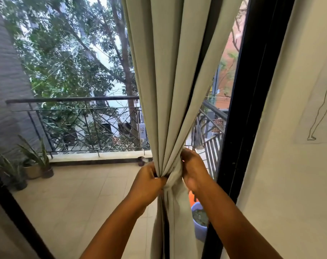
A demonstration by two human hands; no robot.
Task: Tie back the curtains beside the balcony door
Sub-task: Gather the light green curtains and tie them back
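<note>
— Our forearms come up from the bottom edge, and at their ends both sets of fingers are curled into cloth. Our left hand (146,181) pinches the gathered folds from the left; our right hand (193,171) wraps them from the right and a little higher.

— So the curtain (170,81) is bunched between us?

— Yes, squeezed to a narrow waist at the hands, fanning wide above and hanging straight below. It sits just left of the black door frame (252,90), with the balcony railing (75,101) well behind it.

— Can we see a tie-back?

— Not clearly. A flat band of the same pale cloth seems to run under our right fingers, but we cannot tell whether it is a strap or just a fold.

— How should we do this well?

— We'd keep the left pinch firm so the pleats don't slip, pass the band round with the right, and cinch it level, we judge, before letting go.

— Any writing?

— Faint letters on a pale wall (121,118) beyond the railing, something ending in "KAR"; the rest is too blurred to read. On the inner wall there is a line drawing (321,109), without words.
</note>
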